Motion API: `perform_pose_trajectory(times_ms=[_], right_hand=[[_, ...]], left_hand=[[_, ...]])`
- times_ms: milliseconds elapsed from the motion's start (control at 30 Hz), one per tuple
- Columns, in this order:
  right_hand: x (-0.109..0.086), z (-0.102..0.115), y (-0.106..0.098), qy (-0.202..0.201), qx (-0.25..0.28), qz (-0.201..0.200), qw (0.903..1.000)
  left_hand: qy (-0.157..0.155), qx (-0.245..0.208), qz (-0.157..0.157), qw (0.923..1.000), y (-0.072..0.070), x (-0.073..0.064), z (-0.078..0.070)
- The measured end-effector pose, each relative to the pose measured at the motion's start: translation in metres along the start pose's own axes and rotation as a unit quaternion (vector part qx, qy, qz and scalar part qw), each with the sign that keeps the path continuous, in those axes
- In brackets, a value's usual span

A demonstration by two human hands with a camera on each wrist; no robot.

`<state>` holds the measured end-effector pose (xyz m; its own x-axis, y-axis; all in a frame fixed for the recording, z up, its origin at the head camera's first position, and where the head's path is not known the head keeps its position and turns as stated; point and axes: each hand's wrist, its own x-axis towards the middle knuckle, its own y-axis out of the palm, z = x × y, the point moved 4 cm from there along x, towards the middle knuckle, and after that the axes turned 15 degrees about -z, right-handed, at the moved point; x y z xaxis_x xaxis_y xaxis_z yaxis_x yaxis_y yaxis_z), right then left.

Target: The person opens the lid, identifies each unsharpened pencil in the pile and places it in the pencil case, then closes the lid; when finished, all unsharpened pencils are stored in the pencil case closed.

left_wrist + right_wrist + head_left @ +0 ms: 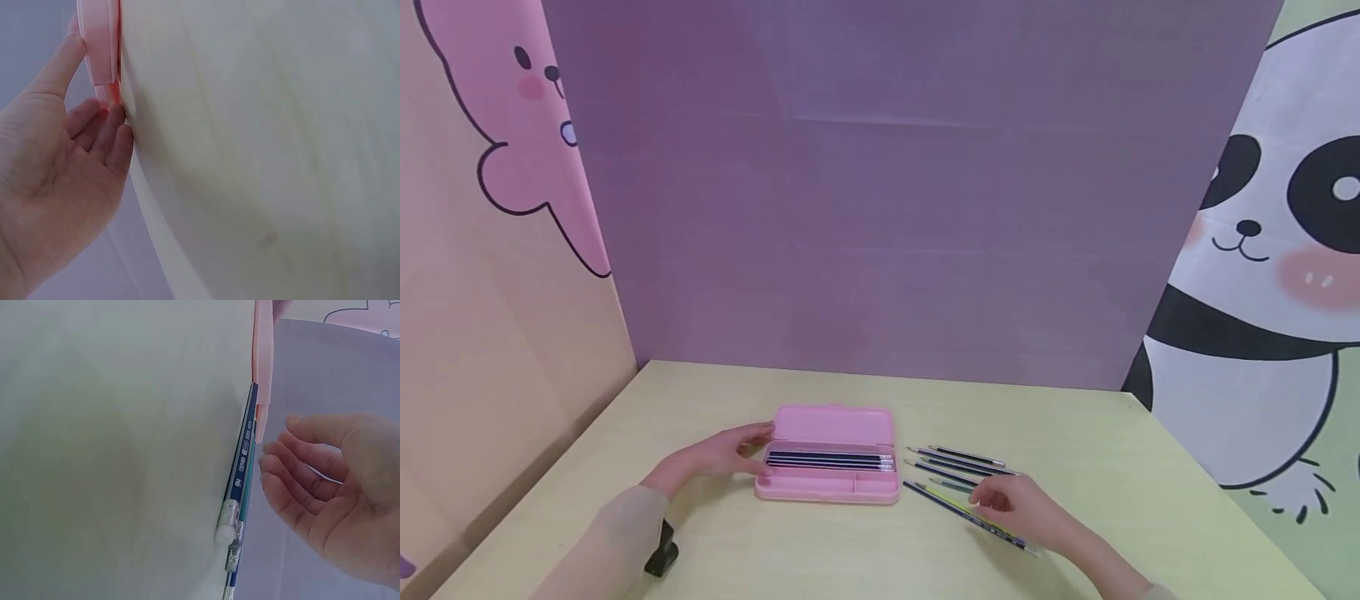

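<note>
A pink pencil case (805,483) lies with its lid raised at the back; several dark striped pencils (827,461) lie side by side in its rear compartment. My left hand (730,451) holds the case's left end, thumb on the front part and fingers by the lid. In the left wrist view that thumb lies along the pink case (100,44) and the fingertips are at its corner. My right hand (1018,508) is over the loose pencils (962,475) right of the case, fingers loosely bent, holding nothing. In the right wrist view a dark blue pencil (240,465) with a white eraser lies beside the fingertips.
A black object (662,552) lies by the left sleeve on the pale wooden table (820,558). A yellow-green pencil (951,500) is among the loose ones. A purple panel (880,208) stands behind the table, with cartoon-printed walls at both sides.
</note>
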<state>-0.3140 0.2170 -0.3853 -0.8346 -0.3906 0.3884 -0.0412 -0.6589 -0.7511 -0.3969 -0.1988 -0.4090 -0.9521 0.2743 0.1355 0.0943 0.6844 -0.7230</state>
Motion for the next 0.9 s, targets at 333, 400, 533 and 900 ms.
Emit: perform_pose_trajectory(times_ms=[333, 400, 533, 900], right_hand=[[-0.009, -0.004, -0.002, -0.003, 0.014, 0.012, 0.9998], [-0.009, -0.005, -0.003, -0.003, 0.021, 0.015, 0.9997], [-0.011, -0.007, -0.004, 0.004, 0.027, 0.023, 0.9994], [-0.011, -0.015, -0.004, 0.047, 0.024, 0.054, 0.9972]], left_hand=[[0.025, 0.014, 0.005, 0.9996, 0.0, -0.001, -0.003], [0.024, 0.015, 0.007, 0.9996, -0.001, -0.002, -0.004], [0.019, 0.002, 0.008, 0.9998, -0.001, -0.002, -0.005], [0.002, -0.003, 0.002, 1.0, -0.001, 0.0, 0.0]])
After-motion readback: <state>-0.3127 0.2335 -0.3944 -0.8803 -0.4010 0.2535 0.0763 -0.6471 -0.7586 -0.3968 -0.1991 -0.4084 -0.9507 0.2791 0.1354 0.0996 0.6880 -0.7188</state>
